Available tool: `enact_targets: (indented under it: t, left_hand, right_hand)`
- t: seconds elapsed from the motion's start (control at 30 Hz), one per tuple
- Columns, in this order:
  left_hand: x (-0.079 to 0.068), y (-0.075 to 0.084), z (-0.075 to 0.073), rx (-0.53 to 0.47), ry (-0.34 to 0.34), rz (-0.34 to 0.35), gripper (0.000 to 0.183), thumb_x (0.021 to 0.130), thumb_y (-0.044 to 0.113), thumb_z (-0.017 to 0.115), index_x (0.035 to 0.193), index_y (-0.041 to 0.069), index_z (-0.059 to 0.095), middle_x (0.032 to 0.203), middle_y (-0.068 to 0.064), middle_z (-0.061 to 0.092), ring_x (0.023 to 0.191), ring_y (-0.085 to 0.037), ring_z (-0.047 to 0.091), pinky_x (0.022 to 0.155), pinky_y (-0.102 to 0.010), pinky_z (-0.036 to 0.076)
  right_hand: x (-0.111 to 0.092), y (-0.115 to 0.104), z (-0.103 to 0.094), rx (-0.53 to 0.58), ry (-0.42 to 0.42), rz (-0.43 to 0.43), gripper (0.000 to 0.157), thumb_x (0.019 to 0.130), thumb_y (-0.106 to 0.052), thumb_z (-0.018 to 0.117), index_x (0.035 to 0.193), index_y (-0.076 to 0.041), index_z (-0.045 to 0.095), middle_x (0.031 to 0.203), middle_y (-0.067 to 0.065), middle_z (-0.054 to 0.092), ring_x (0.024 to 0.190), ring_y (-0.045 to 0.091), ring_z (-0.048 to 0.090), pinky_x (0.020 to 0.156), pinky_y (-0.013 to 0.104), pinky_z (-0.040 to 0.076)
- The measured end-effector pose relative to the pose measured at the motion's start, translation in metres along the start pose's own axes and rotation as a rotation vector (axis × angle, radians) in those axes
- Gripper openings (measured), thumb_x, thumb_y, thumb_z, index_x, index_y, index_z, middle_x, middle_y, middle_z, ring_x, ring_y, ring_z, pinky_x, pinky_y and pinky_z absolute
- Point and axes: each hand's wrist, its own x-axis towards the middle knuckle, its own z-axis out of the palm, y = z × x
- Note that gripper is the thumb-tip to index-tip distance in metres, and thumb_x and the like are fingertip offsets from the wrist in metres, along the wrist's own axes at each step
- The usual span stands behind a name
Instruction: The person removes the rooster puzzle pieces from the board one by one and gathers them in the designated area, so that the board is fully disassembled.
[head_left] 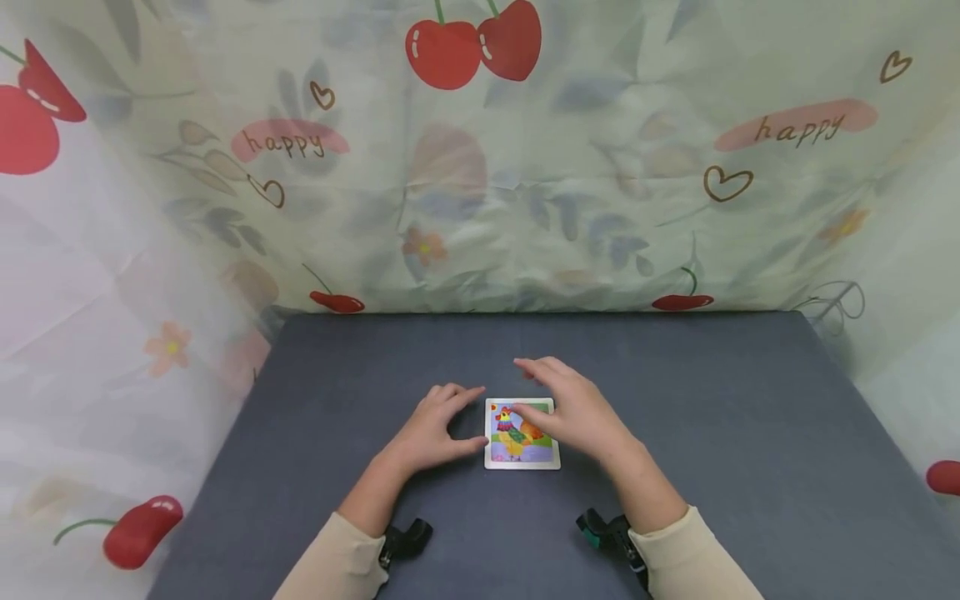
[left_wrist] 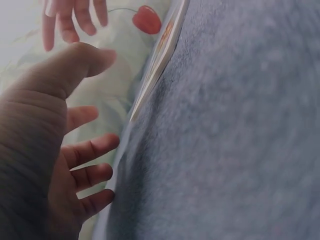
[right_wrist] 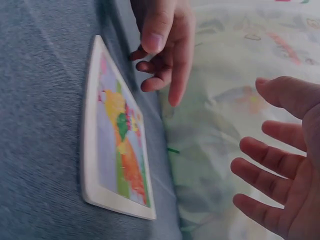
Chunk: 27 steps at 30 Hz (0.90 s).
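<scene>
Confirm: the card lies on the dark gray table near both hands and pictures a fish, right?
Not a fish: the head view shows a bird on the card. It does lie on the dark gray table near the left hand and right hand.

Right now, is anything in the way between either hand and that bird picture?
Nothing visible stands between them: the left hand is beside the left edge of the bird picture, and the right hand hovers at its right side.

Left grip [head_left: 432,429] and right grip [head_left: 577,410] flank the card [head_left: 519,437], leaving its near edge unobstructed.
</scene>
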Motion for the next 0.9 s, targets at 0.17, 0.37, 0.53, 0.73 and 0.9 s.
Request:
enact_targets:
  t: [0.17,0.37,0.53,0.73,0.9]
  left_hand:
    - [0.0,-0.004,0.005,-0.005,0.002,0.012,0.076,0.087,0.051,0.077,0.151,0.017,0.054,0.125,-0.001,0.058,0.11,-0.02,0.049,0.094,-0.046,0.038]
    - [0.001,-0.008,0.01,-0.011,0.002,0.019,0.075,0.087,0.051,0.077,0.15,0.019,0.055,0.123,0.001,0.058,0.11,-0.019,0.047,0.091,-0.043,0.035]
    - [0.001,-0.009,0.012,-0.032,-0.001,0.02,0.074,0.088,0.053,0.077,0.15,0.019,0.055,0.124,0.002,0.057,0.108,-0.017,0.045,0.09,-0.041,0.034]
    - [0.001,-0.009,0.012,-0.036,-0.006,0.021,0.074,0.087,0.053,0.078,0.15,0.02,0.055,0.125,0.001,0.056,0.107,-0.017,0.044,0.09,-0.042,0.032]
    - [0.002,-0.009,0.013,-0.014,-0.026,0.016,0.075,0.087,0.055,0.077,0.15,0.021,0.055,0.125,0.001,0.054,0.109,-0.018,0.043,0.089,-0.041,0.031]
  right_hand:
    - [0.005,0.002,0.012,0.044,-0.038,-0.01,0.06,0.092,-0.031,0.079,0.146,-0.018,0.057,0.116,-0.004,0.06,0.103,0.023,0.061,0.08,0.038,0.051]
    - [0.01,0.005,0.026,0.074,-0.118,0.024,0.057,0.091,-0.028,0.08,0.143,-0.013,0.06,0.103,0.003,0.058,0.074,0.014,0.051,0.065,0.032,0.045]
    - [0.014,0.01,0.037,0.099,-0.166,0.054,0.055,0.09,-0.026,0.082,0.138,-0.009,0.063,0.095,0.006,0.056,0.066,0.011,0.048,0.063,0.03,0.043]
    - [0.019,0.01,0.043,0.12,-0.185,0.095,0.049,0.09,-0.023,0.081,0.133,-0.008,0.065,0.085,0.005,0.055,0.062,0.012,0.045,0.059,0.028,0.038]
    - [0.02,0.015,0.048,0.108,-0.204,0.119,0.043,0.09,-0.025,0.082,0.128,-0.008,0.068,0.076,-0.003,0.052,0.061,0.012,0.046,0.06,0.028,0.038]
